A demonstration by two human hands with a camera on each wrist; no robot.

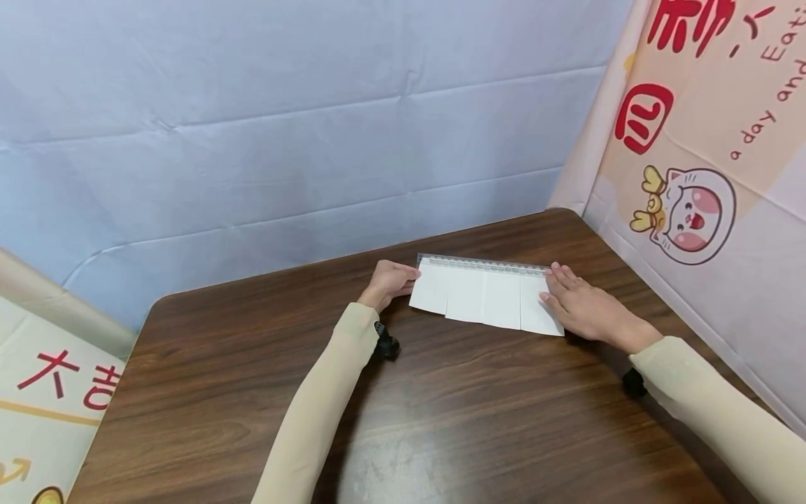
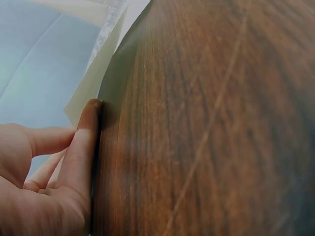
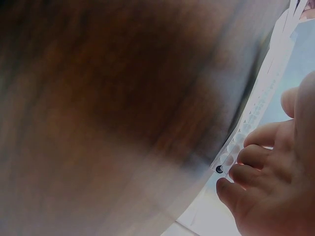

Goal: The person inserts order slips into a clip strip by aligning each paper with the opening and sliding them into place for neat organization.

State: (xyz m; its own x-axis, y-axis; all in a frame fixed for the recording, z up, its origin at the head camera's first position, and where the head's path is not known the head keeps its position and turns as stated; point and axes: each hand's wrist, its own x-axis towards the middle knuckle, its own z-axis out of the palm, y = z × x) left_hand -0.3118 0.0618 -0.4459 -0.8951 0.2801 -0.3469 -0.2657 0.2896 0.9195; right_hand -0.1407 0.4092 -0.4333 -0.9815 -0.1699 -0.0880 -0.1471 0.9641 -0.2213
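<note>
A white sheet of paper [image 1: 481,297], slit into several side-by-side panels, lies near the table's far edge. Along its back edge runs a clear ruler-like plastic strip [image 1: 488,264] with a row of round shapes; a small black dot marks its end in the right wrist view. My left hand [image 1: 392,278] pinches the paper's left end between thumb and fingers, and in the left wrist view the paper's corner tilts up beside the fingertip. With fingers nearly straight, my right hand [image 1: 582,304] rests across the right end of the paper and strip.
The dark wood-grain table [image 1: 403,406] stretches toward me. Behind it hangs a pale blue cloth [image 1: 283,140], and a printed banner [image 1: 711,140] closes off the right side. Another printed cloth [image 1: 50,392] hangs at the left edge. Each wrist carries a small black camera.
</note>
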